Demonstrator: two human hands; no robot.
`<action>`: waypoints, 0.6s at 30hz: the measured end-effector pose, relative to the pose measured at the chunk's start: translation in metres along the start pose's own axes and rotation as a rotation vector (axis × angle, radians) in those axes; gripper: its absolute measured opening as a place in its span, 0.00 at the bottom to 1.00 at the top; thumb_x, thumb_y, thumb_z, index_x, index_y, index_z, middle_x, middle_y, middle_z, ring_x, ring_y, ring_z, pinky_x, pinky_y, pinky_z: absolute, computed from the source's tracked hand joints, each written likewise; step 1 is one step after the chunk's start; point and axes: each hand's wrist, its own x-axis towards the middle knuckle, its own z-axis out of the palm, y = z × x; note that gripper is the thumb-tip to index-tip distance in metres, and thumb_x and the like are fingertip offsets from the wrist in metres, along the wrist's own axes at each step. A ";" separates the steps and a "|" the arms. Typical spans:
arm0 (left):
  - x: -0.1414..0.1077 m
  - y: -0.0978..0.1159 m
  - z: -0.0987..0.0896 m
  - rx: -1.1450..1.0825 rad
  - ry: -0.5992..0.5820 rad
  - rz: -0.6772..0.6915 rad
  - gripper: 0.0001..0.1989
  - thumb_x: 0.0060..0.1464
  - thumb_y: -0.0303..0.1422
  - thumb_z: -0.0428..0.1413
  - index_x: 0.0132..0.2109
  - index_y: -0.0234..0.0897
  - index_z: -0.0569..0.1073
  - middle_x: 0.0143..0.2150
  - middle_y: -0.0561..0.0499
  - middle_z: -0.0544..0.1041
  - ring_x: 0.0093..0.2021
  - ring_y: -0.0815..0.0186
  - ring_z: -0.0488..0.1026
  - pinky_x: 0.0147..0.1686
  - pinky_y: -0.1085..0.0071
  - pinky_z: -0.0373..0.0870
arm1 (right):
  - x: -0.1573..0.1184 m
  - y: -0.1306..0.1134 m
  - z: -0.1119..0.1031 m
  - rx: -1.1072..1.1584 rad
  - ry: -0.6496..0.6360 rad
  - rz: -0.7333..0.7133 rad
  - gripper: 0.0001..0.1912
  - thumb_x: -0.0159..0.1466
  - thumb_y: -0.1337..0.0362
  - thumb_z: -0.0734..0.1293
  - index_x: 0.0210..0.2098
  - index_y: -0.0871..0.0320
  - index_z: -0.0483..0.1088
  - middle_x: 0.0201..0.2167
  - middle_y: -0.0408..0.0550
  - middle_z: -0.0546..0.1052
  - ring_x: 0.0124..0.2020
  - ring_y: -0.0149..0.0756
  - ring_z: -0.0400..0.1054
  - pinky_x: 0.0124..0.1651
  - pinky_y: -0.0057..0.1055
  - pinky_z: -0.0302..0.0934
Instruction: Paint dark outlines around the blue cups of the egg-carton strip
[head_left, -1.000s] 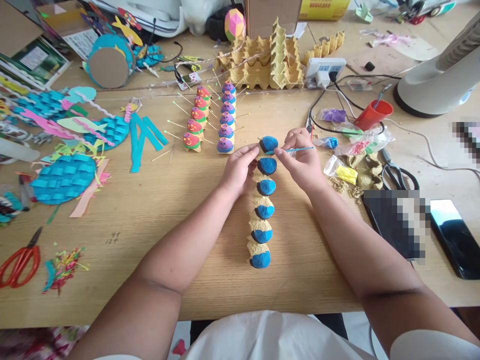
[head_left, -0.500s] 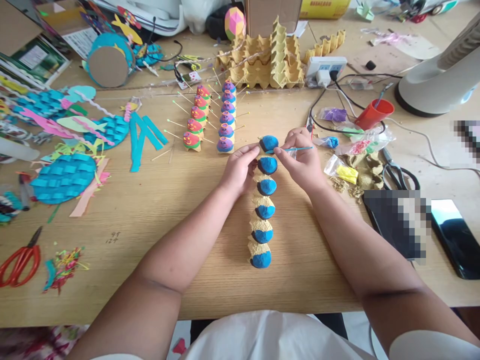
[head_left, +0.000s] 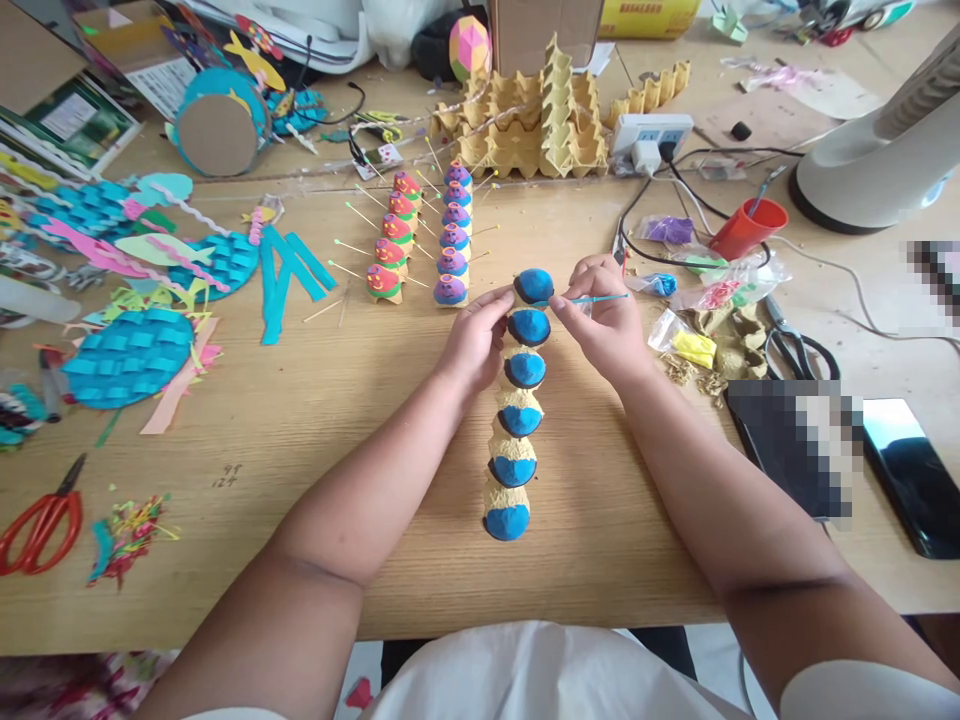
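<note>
The left forearm [head_left: 375,480] angled toward one o'clock, the left hand [head_left: 472,340] curled; the right forearm [head_left: 697,470] angled toward eleven o'clock, the right hand [head_left: 606,320] pinching thumb against fingers [head_left: 564,308].

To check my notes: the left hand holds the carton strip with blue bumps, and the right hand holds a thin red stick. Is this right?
The colour is wrong: the head view shows a thin blue stick in the right hand, while the left hand holds the carton strip with blue bumps.

A craft workspace, shown by egg cartons [head_left: 517,125], paper strips [head_left: 276,290] and scissors [head_left: 46,525].
</note>
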 end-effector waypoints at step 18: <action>-0.009 0.011 0.002 0.134 -0.128 -0.063 0.20 0.53 0.59 0.68 0.38 0.49 0.84 0.45 0.48 0.89 0.58 0.47 0.83 0.52 0.55 0.81 | 0.000 0.000 0.000 0.011 -0.010 0.037 0.25 0.65 0.35 0.73 0.33 0.50 0.70 0.40 0.46 0.71 0.49 0.44 0.70 0.62 0.51 0.67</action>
